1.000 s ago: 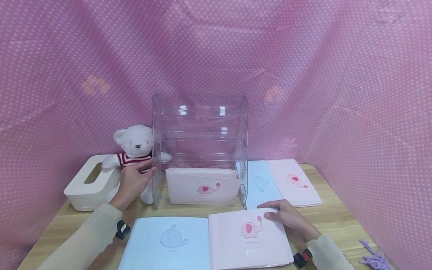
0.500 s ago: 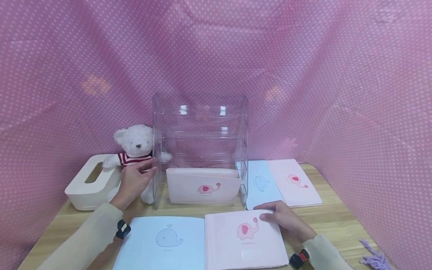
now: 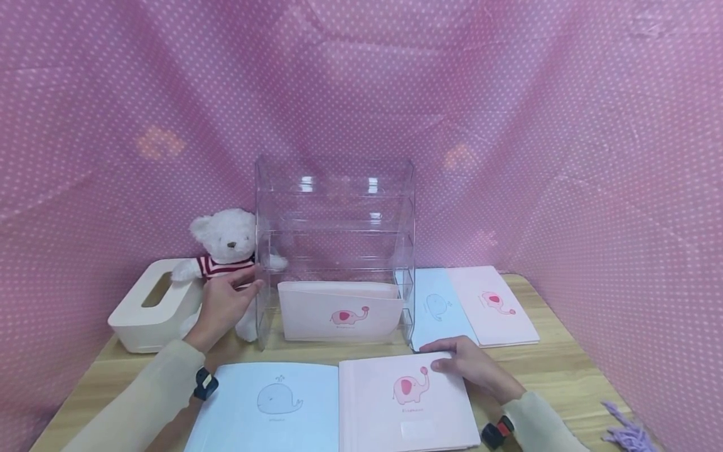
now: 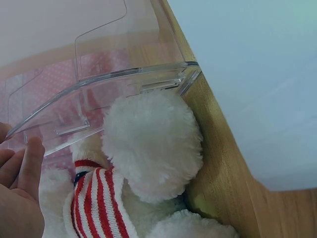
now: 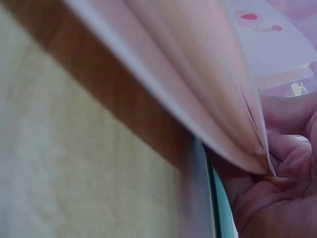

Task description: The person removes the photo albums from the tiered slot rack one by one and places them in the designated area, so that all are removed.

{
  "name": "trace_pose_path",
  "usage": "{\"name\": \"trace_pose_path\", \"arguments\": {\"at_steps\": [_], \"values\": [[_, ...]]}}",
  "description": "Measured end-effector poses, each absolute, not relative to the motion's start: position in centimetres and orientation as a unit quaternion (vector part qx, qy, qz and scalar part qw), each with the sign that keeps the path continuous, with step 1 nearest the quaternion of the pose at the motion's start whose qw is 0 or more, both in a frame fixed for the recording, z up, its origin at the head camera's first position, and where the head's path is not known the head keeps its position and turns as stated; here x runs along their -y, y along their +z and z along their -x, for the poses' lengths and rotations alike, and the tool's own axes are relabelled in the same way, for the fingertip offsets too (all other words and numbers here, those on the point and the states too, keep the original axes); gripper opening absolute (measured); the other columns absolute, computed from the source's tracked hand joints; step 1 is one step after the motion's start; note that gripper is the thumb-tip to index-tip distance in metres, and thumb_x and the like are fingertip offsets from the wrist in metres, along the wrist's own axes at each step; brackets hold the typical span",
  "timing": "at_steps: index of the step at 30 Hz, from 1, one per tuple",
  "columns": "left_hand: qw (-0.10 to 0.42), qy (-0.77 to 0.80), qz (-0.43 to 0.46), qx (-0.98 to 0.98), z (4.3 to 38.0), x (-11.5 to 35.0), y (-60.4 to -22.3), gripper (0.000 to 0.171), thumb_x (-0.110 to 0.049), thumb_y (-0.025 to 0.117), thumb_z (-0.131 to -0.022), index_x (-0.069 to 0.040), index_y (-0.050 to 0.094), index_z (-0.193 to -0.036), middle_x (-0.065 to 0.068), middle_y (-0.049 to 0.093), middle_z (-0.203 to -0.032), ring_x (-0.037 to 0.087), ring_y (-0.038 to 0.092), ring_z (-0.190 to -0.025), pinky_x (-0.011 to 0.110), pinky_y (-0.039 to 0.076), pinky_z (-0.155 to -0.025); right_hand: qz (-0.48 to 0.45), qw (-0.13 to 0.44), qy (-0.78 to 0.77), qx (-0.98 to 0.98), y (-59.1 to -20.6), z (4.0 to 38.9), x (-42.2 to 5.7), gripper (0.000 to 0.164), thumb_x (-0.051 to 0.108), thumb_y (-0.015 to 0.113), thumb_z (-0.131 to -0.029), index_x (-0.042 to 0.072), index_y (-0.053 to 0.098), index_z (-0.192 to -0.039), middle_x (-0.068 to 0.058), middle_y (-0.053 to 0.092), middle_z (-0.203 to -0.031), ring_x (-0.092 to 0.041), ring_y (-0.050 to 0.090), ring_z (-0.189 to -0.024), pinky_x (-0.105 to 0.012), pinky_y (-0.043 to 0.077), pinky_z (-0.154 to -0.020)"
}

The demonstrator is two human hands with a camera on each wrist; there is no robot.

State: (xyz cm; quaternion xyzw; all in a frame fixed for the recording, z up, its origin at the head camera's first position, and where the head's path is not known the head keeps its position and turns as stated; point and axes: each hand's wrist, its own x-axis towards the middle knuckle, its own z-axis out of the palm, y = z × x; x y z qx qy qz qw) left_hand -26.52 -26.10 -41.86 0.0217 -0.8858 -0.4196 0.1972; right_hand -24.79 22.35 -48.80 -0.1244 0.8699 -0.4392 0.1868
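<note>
My left hand (image 3: 223,309) pinches the left side edge of a clear plastic rack (image 3: 339,213) with several tiers. In the left wrist view, fingers (image 4: 32,166) lie against the rack's curved edge. A pink booklet with an elephant (image 3: 409,402) lies at the front of the table, its upper right corner gripped between the thumb and fingers of my right hand (image 3: 474,367). The right wrist view shows its layers (image 5: 198,89) fanned apart, slightly raised at the edge. Beside it on the left lies a blue whale booklet (image 3: 277,402). Another pink elephant booklet (image 3: 341,314) stands in the rack's lowest tier.
A white teddy bear (image 3: 228,238) in a striped sweater sits left of the rack, next to a white tissue box (image 3: 155,314). At the right lie another blue booklet (image 3: 437,304) and pink booklet (image 3: 494,301). Purple yarn (image 3: 627,433) lies near the right edge of the wooden table (image 3: 559,376).
My right hand has moved a little to the left with the pink booklet, and the blue whale booklet has shifted left with it. My left hand stays at the rack.
</note>
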Motion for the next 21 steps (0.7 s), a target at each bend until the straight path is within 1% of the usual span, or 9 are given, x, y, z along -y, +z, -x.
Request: {"name": "trace_pose_path", "arguments": {"at_steps": [2,5,9,13,16,21], "values": [[0.196,-0.420,-0.022,0.886,26.53,26.12,-41.89,0.039,-0.016,0.072,-0.094,-0.003,0.067,-0.131,0.020,0.072,-0.125,0.035,0.073,-0.107,0.039,0.061,-0.087,0.127,0.182,-0.430,-0.875,-48.79,24.86,-22.28,0.034,0.020,0.074,-0.087,0.017,0.075,-0.120,-0.008,0.075,-0.124,-0.037,0.059,-0.129,-0.066,0.037,-0.113],[0.196,-0.420,-0.020,0.886,26.54,26.14,-41.92,0.039,-0.017,0.072,-0.094,-0.004,0.067,-0.130,0.020,0.072,-0.126,0.035,0.073,-0.107,0.039,0.061,-0.087,0.129,0.180,-0.422,-0.879,-48.72,24.90,-22.21,0.033,0.020,0.074,-0.086,0.017,0.075,-0.119,-0.008,0.075,-0.123,-0.038,0.059,-0.129,-0.070,0.034,-0.113],[0.196,-0.416,-0.021,0.888,26.57,26.15,-42.01,0.039,-0.018,0.072,-0.094,-0.004,0.068,-0.131,0.019,0.072,-0.126,0.034,0.073,-0.108,0.034,0.062,-0.085,0.136,0.178,-0.410,-0.884,-48.56,24.77,-22.13,0.032,0.017,0.075,-0.086,0.017,0.075,-0.118,-0.008,0.076,-0.121,-0.035,0.063,-0.124,-0.065,0.041,-0.111],[0.194,-0.417,-0.022,0.888,26.56,26.17,-42.04,0.039,-0.018,0.072,-0.094,-0.005,0.068,-0.131,0.018,0.071,-0.127,0.033,0.072,-0.108,0.036,0.062,-0.086,0.151,0.173,-0.399,-0.888,-48.38,24.65,-22.04,0.032,0.014,0.074,-0.086,0.016,0.075,-0.117,-0.008,0.076,-0.119,-0.032,0.067,-0.118,-0.059,0.050,-0.105],[0.194,-0.421,-0.020,0.886,26.56,26.18,-42.03,0.039,-0.017,0.072,-0.094,-0.005,0.067,-0.131,0.019,0.071,-0.127,0.034,0.072,-0.108,0.040,0.061,-0.088,0.152,0.170,-0.397,-0.889,-48.27,24.59,-21.99,0.031,0.012,0.073,-0.086,0.016,0.075,-0.117,-0.008,0.076,-0.119,-0.031,0.068,-0.117,-0.057,0.051,-0.104],[0.194,-0.421,-0.018,0.886,26.54,26.23,-42.03,0.040,-0.017,0.072,-0.094,-0.005,0.067,-0.131,0.019,0.071,-0.127,0.035,0.073,-0.108,0.043,0.060,-0.089,0.139,0.167,-0.402,-0.890,-48.00,24.51,-21.88,0.031,0.014,0.073,-0.088,0.017,0.075,-0.118,-0.006,0.076,-0.121,-0.032,0.067,-0.119,-0.059,0.049,-0.106]]}}
